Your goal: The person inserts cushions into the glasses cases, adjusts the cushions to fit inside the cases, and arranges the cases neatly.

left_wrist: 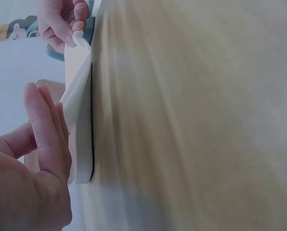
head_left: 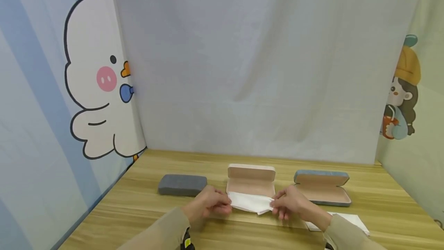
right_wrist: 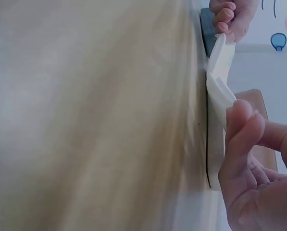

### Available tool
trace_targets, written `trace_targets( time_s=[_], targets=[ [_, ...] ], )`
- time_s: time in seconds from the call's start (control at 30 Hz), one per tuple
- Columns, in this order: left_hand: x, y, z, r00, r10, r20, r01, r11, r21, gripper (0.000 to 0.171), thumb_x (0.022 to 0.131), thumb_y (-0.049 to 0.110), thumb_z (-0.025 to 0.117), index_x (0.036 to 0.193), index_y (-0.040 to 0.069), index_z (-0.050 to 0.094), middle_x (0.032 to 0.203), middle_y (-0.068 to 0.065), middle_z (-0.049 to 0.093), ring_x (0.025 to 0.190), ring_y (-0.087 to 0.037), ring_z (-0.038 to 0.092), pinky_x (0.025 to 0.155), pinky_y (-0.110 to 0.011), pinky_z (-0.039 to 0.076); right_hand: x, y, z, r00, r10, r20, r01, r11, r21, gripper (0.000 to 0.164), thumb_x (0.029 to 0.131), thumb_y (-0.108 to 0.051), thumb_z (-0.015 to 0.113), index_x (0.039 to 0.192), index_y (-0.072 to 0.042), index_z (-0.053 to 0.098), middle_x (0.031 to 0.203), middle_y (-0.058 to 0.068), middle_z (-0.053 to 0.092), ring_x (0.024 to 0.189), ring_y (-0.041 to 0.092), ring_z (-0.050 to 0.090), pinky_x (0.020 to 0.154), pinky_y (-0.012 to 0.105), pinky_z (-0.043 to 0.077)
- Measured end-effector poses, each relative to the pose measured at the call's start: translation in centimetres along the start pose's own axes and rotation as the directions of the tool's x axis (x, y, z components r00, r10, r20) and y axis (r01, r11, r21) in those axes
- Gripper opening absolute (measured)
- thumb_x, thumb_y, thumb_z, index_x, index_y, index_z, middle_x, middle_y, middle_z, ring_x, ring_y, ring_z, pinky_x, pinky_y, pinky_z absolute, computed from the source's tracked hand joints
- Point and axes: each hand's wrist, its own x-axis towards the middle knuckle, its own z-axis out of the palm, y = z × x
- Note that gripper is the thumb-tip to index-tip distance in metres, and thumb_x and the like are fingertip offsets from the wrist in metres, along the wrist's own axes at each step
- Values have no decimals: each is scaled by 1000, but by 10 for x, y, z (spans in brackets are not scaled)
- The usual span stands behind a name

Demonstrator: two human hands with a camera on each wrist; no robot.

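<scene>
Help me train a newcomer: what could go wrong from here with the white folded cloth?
The white folded cloth, pinched only at its ends by the left hand and right hand, might sag or unfold. Its lower corner could catch on the open pale pink rectangular case. The beige right sleeve, partly covering the flat white cloth in the head view, might drag it.
</scene>
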Motion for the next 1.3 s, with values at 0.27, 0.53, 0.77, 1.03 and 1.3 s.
trace_targets(
  time_s=[0.27,0.53,0.77,1.03,1.3],
  targets=[
    [15,17,-9,1000,27,13,-27,1000,2,16,88,-4,62,100,-14,64,62,-4,67,55,-8,67,56,-18,58,16,-10,-16,1000,0,-5,0,1000,4,22,89,-8,65,97,12,63,64,1,67,46,4,57,43,16,47],
    [29,24,-12,999,42,-12,-42,999,-6,22,90,-3,61,109,-14,62,66,-7,68,57,-8,67,57,-18,58,32,-11,-22,999,11,-48,-10,999,31,17,91,-10,64,93,7,64,63,0,66,48,6,58,45,16,47],
    [38,18,-9,997,59,-40,-58,998,9,21,88,-4,62,106,-15,63,62,-4,67,54,-8,66,53,-18,57,41,-3,-22,995,48,-87,-44,998,48,16,89,-6,65,95,8,64,61,0,66,46,5,56,44,15,46],
    [43,13,-2,988,115,-98,-94,976,196,7,85,-2,64,88,-8,65,54,-1,59,41,-5,51,37,-14,40,49,5,-17,985,40,-167,-43,999,-14,14,87,-2,66,95,8,60,59,3,65,41,5,53,39,17,45],
    [42,6,2,973,179,-143,-116,924,365,18,81,-5,64,73,5,51,49,2,48,37,-5,42,34,-14,33,48,2,-8,945,13,-327,-69,985,-160,13,82,-3,69,89,1,59,53,1,57,37,6,39,36,18,32]
  ],
)
